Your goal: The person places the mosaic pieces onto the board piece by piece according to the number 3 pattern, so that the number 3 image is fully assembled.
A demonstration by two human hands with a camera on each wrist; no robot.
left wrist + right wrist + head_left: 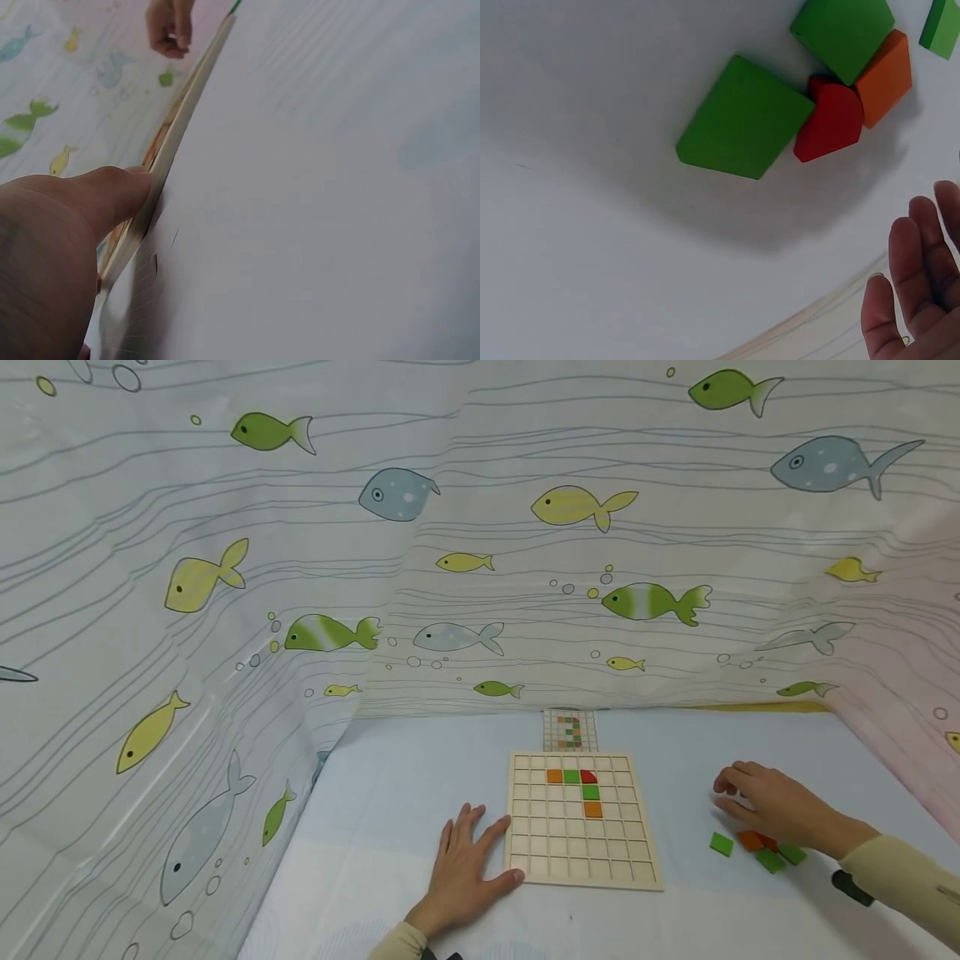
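Observation:
A wooden grid board (540, 852) lies on the table, with a short row of orange, green and red tiles near its top and a green tile (591, 792) and an orange tile (593, 809) running down from the red one. My left hand (461, 877) is spread along the board's left side, its thumb (120, 191) touching the edge near the front corner. Over the loose tiles at the right, my right hand (780, 806) is raised with loosely bent fingers and holds nothing. Beneath it lie a red tile (832, 120), an orange tile (885, 79) and several green tiles (746, 120).
Behind the board lies a card (549, 731) printed with a grid and a coloured pattern like a 3. A fish-printed sheet (517, 610) rises at the back and sides of the table. A dark band (852, 887) shows below my right wrist.

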